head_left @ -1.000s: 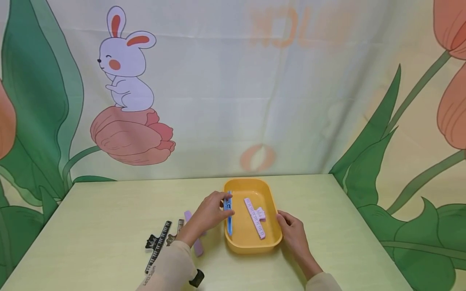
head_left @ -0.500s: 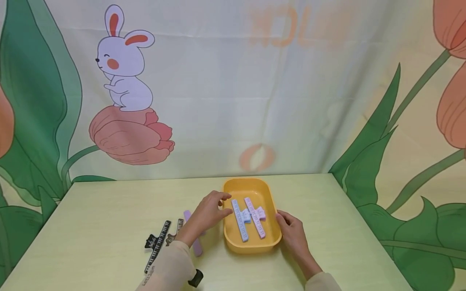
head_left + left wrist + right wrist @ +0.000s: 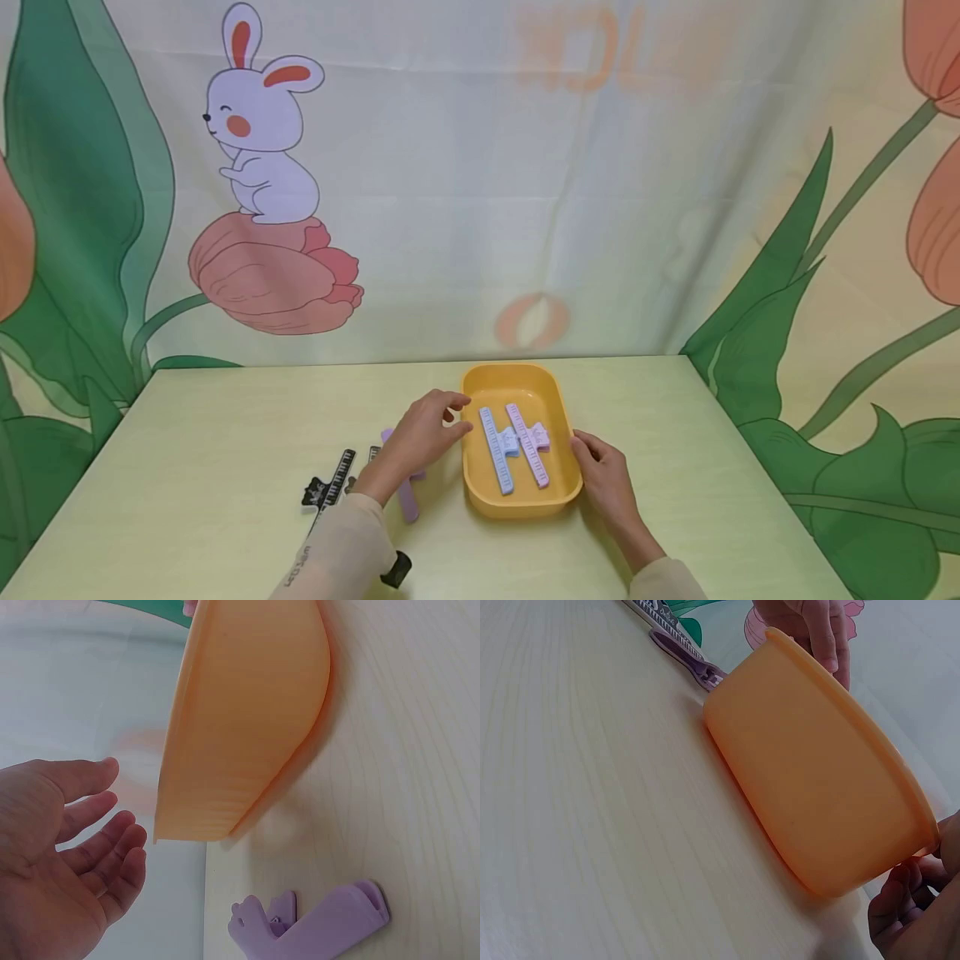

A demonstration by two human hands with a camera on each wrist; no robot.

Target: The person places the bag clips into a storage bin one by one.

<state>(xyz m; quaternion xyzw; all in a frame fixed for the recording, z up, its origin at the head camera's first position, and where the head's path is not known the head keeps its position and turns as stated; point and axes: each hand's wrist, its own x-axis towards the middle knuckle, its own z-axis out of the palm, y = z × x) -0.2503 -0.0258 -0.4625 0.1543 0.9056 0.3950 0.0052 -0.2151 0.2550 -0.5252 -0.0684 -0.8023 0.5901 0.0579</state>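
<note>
- Left hand [image 3: 426, 432] spread, nothing held, beside the yellow plastic tub [image 3: 519, 510]!
- Right hand [image 3: 606, 477] pinching its right edge.
- Inside: blue keyboard clip [image 3: 496, 450], pink keyboard clip [image 3: 527, 446], likely light, stiff; best gripped mid-bar.

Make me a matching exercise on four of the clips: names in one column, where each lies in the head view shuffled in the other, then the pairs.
1. Blue piano-key clip
2. Black piano-key clip
3. Pink piano-key clip
4. Purple clip

A. On the table, nearest the yellow tray
B. Inside the tray, right-hand clip
C. On the table, farthest from the tray
D. Inside the tray, left-hand clip

Pairs: 1-D, 2-C, 3-B, 4-A
</note>
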